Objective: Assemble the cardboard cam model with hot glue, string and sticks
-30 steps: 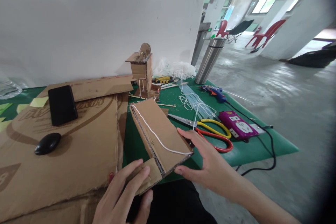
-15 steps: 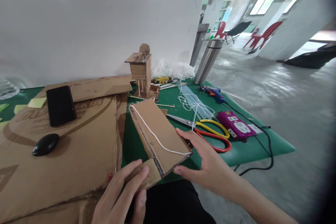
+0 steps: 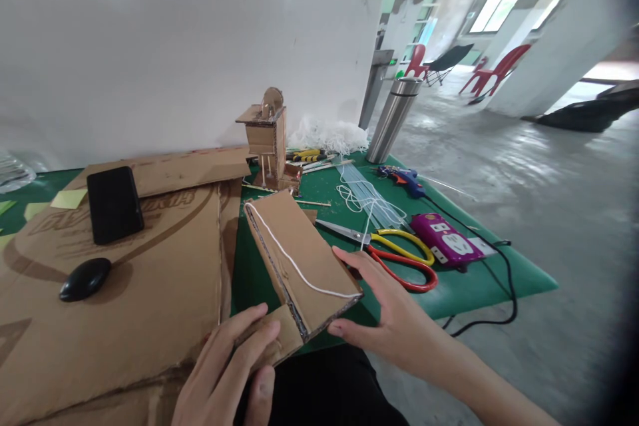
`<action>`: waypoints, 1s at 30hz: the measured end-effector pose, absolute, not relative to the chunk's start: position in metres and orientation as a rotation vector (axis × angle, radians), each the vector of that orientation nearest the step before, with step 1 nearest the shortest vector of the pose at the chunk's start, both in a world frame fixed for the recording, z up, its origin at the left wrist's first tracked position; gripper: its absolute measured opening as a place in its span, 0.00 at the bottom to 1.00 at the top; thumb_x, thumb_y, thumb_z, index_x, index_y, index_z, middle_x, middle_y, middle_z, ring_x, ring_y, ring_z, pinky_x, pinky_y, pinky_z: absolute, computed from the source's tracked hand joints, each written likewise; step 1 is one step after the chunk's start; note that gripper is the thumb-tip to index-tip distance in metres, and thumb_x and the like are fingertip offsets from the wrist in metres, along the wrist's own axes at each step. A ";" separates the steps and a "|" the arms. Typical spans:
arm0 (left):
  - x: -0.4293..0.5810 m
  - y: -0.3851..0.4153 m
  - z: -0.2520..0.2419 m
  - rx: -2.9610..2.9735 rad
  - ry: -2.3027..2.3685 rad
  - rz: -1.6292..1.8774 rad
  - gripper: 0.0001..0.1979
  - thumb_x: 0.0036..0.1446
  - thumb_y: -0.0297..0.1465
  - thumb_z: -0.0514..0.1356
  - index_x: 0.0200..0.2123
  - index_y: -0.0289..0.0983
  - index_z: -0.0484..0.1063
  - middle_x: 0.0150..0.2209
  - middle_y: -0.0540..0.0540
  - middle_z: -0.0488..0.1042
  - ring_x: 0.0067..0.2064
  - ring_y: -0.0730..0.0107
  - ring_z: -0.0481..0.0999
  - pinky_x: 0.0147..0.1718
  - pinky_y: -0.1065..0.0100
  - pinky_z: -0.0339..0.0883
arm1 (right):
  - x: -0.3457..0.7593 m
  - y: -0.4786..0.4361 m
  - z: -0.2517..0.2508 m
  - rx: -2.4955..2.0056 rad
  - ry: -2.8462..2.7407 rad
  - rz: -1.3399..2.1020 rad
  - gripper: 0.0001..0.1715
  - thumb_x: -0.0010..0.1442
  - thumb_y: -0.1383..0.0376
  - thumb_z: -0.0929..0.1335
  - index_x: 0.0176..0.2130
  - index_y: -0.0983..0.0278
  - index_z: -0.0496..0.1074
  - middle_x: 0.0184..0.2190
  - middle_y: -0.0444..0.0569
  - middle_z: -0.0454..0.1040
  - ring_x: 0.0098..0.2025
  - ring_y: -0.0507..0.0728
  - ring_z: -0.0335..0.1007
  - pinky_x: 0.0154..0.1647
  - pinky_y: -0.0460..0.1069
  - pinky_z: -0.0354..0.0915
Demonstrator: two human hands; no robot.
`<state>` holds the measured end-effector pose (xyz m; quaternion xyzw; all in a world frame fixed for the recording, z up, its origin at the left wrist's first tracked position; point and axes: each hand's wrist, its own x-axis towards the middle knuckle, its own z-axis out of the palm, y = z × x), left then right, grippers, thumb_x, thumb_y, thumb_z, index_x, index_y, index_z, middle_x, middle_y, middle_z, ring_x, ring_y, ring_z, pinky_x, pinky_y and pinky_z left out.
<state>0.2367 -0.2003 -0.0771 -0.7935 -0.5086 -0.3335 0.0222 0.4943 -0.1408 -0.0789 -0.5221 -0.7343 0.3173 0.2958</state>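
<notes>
Folded cardboard piece (image 3: 304,259) sits at near edge of green mat (image 3: 469,286), w/ white string (image 3: 294,265) running across its top. Left hand (image 3: 224,373) pinches its near flap betw. thumb & fingers. Right hand (image 3: 394,316), fingers spread wide, rests against the piece's right edge, just beside scissors (image 3: 399,256).

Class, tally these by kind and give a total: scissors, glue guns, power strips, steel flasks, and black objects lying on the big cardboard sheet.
Scissors: 1
Glue gun: 1
Power strip: 1
Steel flask: 1
Black objects on cardboard sheet: 2, slab and oval
Total: 6
</notes>
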 end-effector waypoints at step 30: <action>0.198 -0.192 -0.079 -2.537 -1.449 -0.850 0.31 0.64 0.39 0.54 0.66 0.33 0.53 0.54 0.36 0.77 0.54 0.54 0.78 0.49 0.56 0.77 | 0.581 -0.107 -0.108 -1.874 -2.243 -0.183 0.25 0.65 0.59 0.58 0.56 0.68 0.68 0.53 0.63 0.74 0.53 0.74 0.71 0.50 0.69 0.66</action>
